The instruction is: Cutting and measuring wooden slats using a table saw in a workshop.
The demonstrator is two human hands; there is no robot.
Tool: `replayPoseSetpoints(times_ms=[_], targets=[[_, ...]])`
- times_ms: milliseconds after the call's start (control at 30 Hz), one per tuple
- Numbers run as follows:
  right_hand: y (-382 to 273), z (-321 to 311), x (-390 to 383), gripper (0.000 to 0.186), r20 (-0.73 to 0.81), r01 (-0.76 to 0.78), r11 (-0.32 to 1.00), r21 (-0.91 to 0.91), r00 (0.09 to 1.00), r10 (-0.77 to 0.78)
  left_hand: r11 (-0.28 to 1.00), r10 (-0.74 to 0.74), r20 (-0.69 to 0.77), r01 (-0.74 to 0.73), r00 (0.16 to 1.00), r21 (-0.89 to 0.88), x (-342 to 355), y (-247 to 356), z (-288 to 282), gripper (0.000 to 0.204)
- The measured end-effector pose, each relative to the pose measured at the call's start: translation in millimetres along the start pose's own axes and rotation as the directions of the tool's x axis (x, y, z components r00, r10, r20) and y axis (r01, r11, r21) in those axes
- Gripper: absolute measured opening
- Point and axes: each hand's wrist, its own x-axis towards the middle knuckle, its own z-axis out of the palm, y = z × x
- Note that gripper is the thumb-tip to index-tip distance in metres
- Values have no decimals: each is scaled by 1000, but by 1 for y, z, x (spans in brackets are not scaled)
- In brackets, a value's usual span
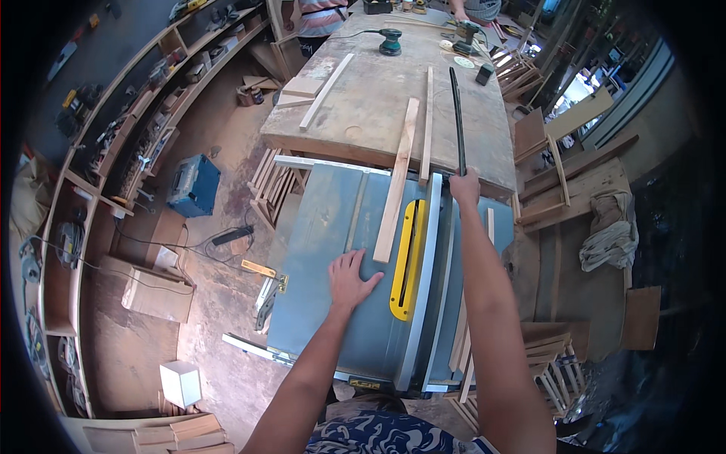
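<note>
I stand at a grey table saw [310,219] with a yellow insert plate [405,257] and a metal fence [423,276]. My left hand [350,281] lies on the saw top, fingers apart, just left of a light wood strip [396,181] that reaches from the saw onto the workbench [348,98]. My right hand [463,187] is closed on a long black bar [458,113] at the far end of the saw, right of the fence. A thinner wood strip [427,121] lies between that bar and the wider strip.
Sanders [390,41] and more wood [325,91] sit on the bench. Two other people [321,19] [460,9] are at its far end. Shelving [155,91] lines the left, near a blue toolbox [193,185] and cables on the floor. Wooden frames [544,359] and boards stand at right.
</note>
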Motion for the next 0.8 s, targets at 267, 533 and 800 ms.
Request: replayPoseSetpoints(times_ms=[267,533,800], targets=[[-37,45,39,44,41,129,987,-100,991,-126,997,-14,-33,16,999,79,23,-8,9,66],[-73,62,52,53,313,17,923,-384,943,113,996,-11,-23,13,1000,92,26,-15,10,62],[-62,71,43,44,241,118,920,-374,970,-27,994,41,-39,-37,998,99,27,-16,30,69]])
